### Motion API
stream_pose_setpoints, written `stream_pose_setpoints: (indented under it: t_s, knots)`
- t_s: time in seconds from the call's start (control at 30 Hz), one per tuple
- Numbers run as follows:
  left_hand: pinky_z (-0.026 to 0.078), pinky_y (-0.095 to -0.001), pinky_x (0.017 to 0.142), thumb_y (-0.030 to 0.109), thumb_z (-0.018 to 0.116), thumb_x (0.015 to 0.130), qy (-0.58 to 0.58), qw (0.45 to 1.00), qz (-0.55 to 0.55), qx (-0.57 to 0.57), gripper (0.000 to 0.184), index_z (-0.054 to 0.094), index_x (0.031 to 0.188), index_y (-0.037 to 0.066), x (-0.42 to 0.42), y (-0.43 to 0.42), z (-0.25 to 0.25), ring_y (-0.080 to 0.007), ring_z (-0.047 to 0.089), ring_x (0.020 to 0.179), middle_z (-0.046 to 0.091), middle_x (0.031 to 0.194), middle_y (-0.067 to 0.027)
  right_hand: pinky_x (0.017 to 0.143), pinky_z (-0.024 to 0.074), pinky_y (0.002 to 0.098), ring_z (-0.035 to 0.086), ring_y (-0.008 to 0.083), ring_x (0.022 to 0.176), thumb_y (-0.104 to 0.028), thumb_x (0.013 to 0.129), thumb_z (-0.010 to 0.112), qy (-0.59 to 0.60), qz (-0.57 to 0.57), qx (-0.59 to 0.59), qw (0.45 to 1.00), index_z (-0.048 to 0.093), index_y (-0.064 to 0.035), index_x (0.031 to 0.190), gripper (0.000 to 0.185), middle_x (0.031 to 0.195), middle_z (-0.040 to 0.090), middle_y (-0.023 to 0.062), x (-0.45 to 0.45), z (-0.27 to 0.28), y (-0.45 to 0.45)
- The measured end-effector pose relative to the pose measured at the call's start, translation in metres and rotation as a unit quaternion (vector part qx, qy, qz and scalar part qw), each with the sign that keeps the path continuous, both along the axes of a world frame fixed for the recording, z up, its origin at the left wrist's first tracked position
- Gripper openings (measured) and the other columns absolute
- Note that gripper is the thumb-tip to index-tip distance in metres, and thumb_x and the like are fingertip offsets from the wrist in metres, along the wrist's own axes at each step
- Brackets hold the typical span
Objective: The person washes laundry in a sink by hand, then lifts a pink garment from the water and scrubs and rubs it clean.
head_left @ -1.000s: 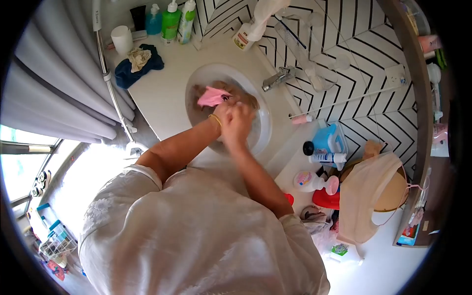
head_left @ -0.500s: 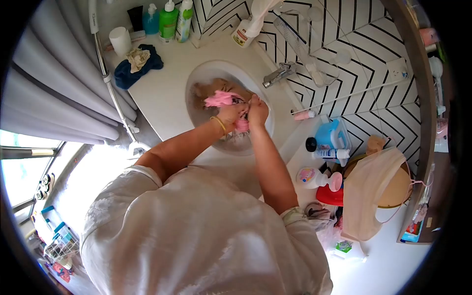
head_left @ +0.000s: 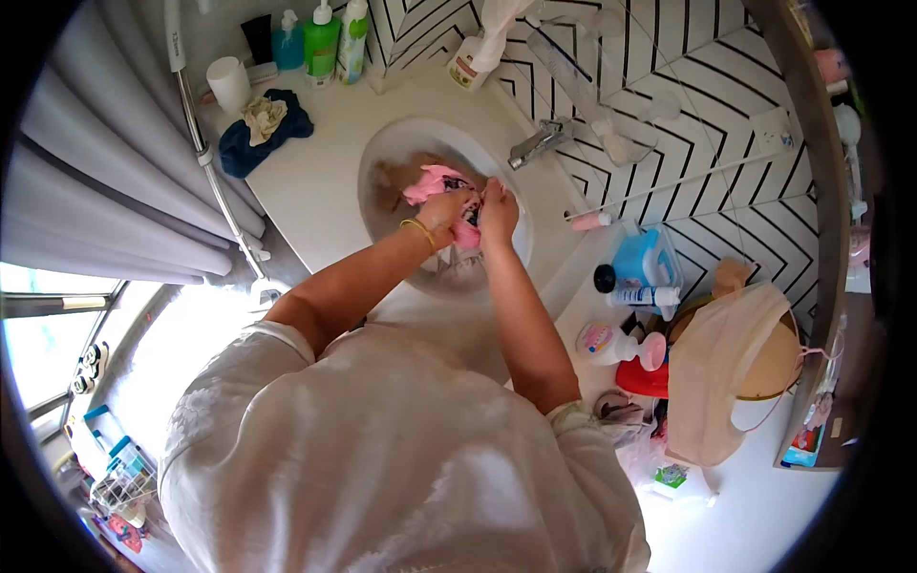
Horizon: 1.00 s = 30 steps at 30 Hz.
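Over the oval washbasin, my left hand, with a yellow band at its wrist, closes on a wet pink cloth with a black pattern. My right hand is a fist on the same cloth, close beside the left. One end of the cloth spreads out beyond my left hand; another pink part bulges below, between both hands. Cloudy water stands in the basin, and a brownish cloth-like thing lies in it at the left. The metal tap is just beyond my right hand.
A dark blue cloth with a cream one on it lies at the counter's left. Behind stand a white cup and several bottles, one a green pump bottle. To the right are a blue container and a white pump bottle.
Both hands have shifted very slightly while keeping hold of the pink cloth. More of its black pattern shows between them. The view has tilted a little.
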<state>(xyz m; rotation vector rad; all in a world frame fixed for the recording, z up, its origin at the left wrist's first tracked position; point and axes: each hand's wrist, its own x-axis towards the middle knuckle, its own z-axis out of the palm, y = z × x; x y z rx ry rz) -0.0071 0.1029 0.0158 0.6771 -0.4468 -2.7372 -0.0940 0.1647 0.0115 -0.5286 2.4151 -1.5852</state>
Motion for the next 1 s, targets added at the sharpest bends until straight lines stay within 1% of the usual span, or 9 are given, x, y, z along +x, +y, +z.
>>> stream_pose_setpoints:
  t_s: [0.13, 0.23, 0.33, 0.43, 0.53, 0.6, 0.7, 0.83, 1.0]
  knots:
    - [0.050, -0.0355, 0.068, 0.009, 0.052, 0.081, 0.064, 0.990, -0.053, 0.113, 0.003, 0.053, 0.083, 0.009, 0.009, -0.032, -0.007, -0.0188, 0.059, 0.076, 0.058, 0.082, -0.0041, 0.056, 0.0403, 0.0370, 0.054, 0.0278, 0.060, -0.013, 0.079, 0.050, 0.396, 0.124, 0.005, 0.910, 0.053, -0.0024, 0.067, 0.016, 0.066, 0.057, 0.0115, 0.077, 0.048, 0.003]
    - [0.050, -0.0326, 0.068, 0.011, 0.055, 0.080, 0.164, 0.983, -0.052, 0.070, 0.003, 0.053, 0.082, 0.010, 0.004, -0.009, -0.033, -0.0174, 0.059, 0.076, 0.059, 0.080, -0.0033, 0.056, 0.0381, 0.0351, 0.048, 0.0196, 0.060, -0.021, 0.080, 0.055, 0.460, 0.156, 0.022, 0.874, 0.052, -0.0039, 0.067, 0.022, 0.061, 0.050, 0.0056, 0.076, 0.038, -0.001]
    - [0.048, -0.0317, 0.066, 0.012, 0.055, 0.079, 0.022, 0.998, 0.002, 0.051, 0.007, 0.056, 0.082, 0.005, 0.005, 0.003, -0.008, -0.0184, 0.057, 0.068, 0.059, 0.074, -0.0046, 0.060, 0.0396, 0.0393, 0.052, 0.0273, 0.064, -0.010, 0.070, 0.059, -0.018, 0.016, 0.028, 0.999, 0.054, -0.0057, 0.062, 0.010, 0.061, 0.053, 0.0103, 0.005, 0.013, -0.003]
    - [0.048, -0.0309, 0.063, 0.010, 0.057, 0.077, 0.034, 0.999, 0.000, 0.017, 0.002, 0.056, 0.076, 0.008, 0.010, -0.006, 0.024, -0.0186, 0.057, 0.066, 0.057, 0.072, -0.0036, 0.061, 0.0398, 0.0414, 0.052, 0.0284, 0.062, -0.013, 0.071, 0.059, -0.079, 0.043, -0.077, 0.993, 0.055, -0.0053, 0.064, 0.011, 0.059, 0.052, 0.0105, -0.008, -0.005, 0.000]
    - [0.049, -0.0326, 0.070, 0.012, 0.057, 0.079, 0.024, 0.998, 0.033, 0.052, 0.009, 0.056, 0.087, 0.009, -0.003, -0.029, -0.021, -0.0183, 0.058, 0.076, 0.058, 0.079, -0.0055, 0.057, 0.0394, 0.0415, 0.052, 0.0294, 0.056, -0.019, 0.078, 0.052, 0.368, 0.074, -0.073, 0.924, 0.054, -0.0028, 0.064, 0.022, 0.058, 0.053, 0.0125, 0.064, 0.045, -0.009]
    - [0.047, -0.0342, 0.075, 0.016, 0.056, 0.081, 0.036, 0.995, 0.019, -0.090, 0.010, 0.057, 0.088, 0.010, 0.003, -0.020, -0.031, -0.0182, 0.057, 0.080, 0.058, 0.083, -0.0061, 0.055, 0.0394, 0.0359, 0.049, 0.0278, 0.053, -0.017, 0.081, 0.050, 0.484, 0.125, -0.003, 0.866, 0.054, -0.0035, 0.069, 0.019, 0.058, 0.051, 0.0088, 0.086, 0.050, -0.007]
    - [0.047, -0.0341, 0.077, 0.018, 0.056, 0.081, 0.050, 0.997, -0.026, 0.049, 0.013, 0.057, 0.091, 0.009, 0.009, -0.002, -0.003, -0.0188, 0.057, 0.084, 0.059, 0.087, -0.0055, 0.060, 0.0390, 0.0397, 0.051, 0.0317, 0.063, -0.016, 0.078, 0.055, 0.260, 0.058, 0.085, 0.960, 0.055, -0.0022, 0.070, 0.016, 0.064, 0.054, 0.0126, 0.036, 0.025, -0.006]
    - [0.049, -0.0337, 0.074, 0.012, 0.057, 0.080, 0.003, 1.000, -0.014, -0.005, 0.007, 0.057, 0.084, 0.007, 0.001, -0.005, -0.006, -0.0192, 0.059, 0.079, 0.060, 0.082, -0.0055, 0.068, 0.0389, 0.0439, 0.052, 0.0364, 0.076, -0.018, 0.076, 0.058, -0.064, 0.038, 0.061, 0.995, 0.057, -0.0013, 0.073, 0.017, 0.073, 0.056, 0.0169, -0.008, 0.001, 0.000]
    - [0.048, -0.0331, 0.070, 0.014, 0.054, 0.082, 0.109, 0.989, -0.010, 0.095, 0.005, 0.054, 0.086, 0.010, 0.007, -0.027, -0.016, -0.0176, 0.057, 0.075, 0.058, 0.080, -0.0066, 0.067, 0.0399, 0.0428, 0.053, 0.0333, 0.076, -0.025, 0.082, 0.053, 0.372, 0.139, 0.039, 0.917, 0.056, -0.0022, 0.071, 0.025, 0.071, 0.056, 0.0163, 0.102, 0.057, 0.000]
